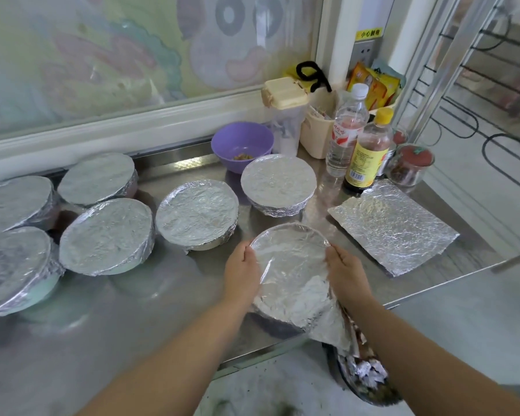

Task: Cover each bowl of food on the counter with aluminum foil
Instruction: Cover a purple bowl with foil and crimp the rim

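A bowl with foil stretched over its top (291,265) sits near the counter's front edge. My left hand (242,271) presses the foil against the bowl's left rim, and my right hand (347,273) presses it against the right rim; a loose flap hangs off the front right. Several foil-covered bowls stand around it: one behind (278,183), one in the middle (197,216), and more at the left (107,235). A purple bowl (242,145) with some food stands uncovered at the back. A flat foil sheet (394,226) lies to the right.
The steel counter (168,295) ends just in front of the bowl. At the back right stand a clear water bottle (347,130), a dark sauce bottle with a yellow cap (368,151), a cream caddy (315,130) and glass jars (410,165). A bin with foil scraps (364,376) sits below.
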`<state>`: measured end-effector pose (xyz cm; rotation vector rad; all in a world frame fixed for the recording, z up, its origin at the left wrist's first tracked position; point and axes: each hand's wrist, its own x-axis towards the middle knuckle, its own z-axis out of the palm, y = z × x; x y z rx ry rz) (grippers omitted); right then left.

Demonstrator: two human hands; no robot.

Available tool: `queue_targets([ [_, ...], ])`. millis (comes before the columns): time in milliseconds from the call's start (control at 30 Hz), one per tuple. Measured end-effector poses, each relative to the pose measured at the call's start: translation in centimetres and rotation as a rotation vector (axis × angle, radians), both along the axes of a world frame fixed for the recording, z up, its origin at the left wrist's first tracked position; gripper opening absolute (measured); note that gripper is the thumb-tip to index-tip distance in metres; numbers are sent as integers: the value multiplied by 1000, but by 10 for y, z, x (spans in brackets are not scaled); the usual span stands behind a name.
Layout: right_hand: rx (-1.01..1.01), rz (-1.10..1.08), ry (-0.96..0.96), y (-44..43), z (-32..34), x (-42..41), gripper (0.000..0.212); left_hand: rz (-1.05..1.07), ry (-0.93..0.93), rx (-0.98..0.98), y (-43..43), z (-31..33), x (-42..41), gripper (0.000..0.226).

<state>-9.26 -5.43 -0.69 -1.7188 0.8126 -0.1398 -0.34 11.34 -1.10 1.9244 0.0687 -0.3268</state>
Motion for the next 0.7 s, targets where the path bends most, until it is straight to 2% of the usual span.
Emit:
queue_targets([
  [67,-113,123,41,-14,8,7,29,24,-7,-6,4,2,-7,29],
  [133,-342,192,55,-21,19,15,38,-20,-106,76,11,2,-9,26],
  [200,-597,306,50,-14,29,20,47,-167,-355,250,12,9,-3,37],
  [267,-767,478,118,5,31,21,56,-404,-641,385,3,19,7,40],
  [333,-827,560,211,19,22,20,66,-677,-772,514,-9,23,18,46],
  [400,-883,575,265,22,12,17,76,-868,-770,633,-14,14,29,51],
  [467,-954,589,285,20,9,15,79,-905,-800,708,-13,5,32,53],
  [533,-972,589,285,20,7,15,75,-882,-851,723,-12,3,31,56],
  [700,-940,582,250,21,8,17,79,-866,-879,743,-10,2,30,55],
])
